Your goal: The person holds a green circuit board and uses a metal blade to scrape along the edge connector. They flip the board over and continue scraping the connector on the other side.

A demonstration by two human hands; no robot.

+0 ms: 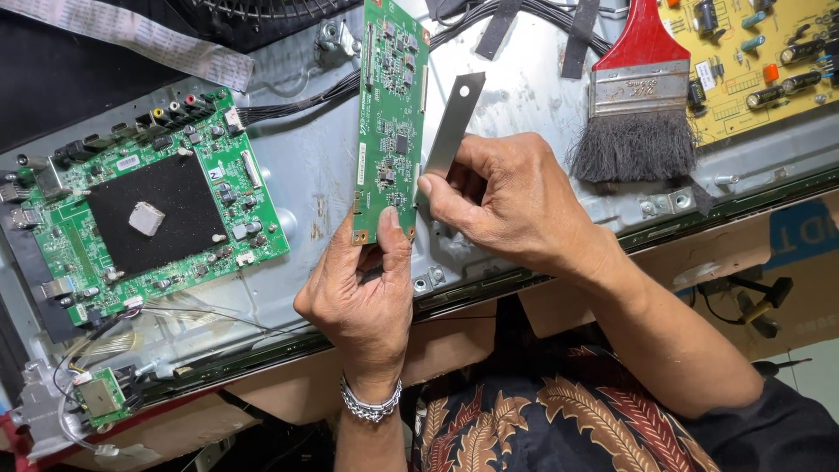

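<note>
My left hand pinches the lower end of a long narrow green circuit board, holding it upright over a grey metal back panel. Just to the right, my right hand grips a thin flat metal blade with a hole near its tip. The blade's lower edge sits close against the narrow board's right side. A metal chain bracelet circles my left wrist.
A larger green main board with a black square centre lies at the left. A red-handled brush rests at the upper right, next to a yellow power board. Black cables run along the top, and a small green board hangs at the lower left.
</note>
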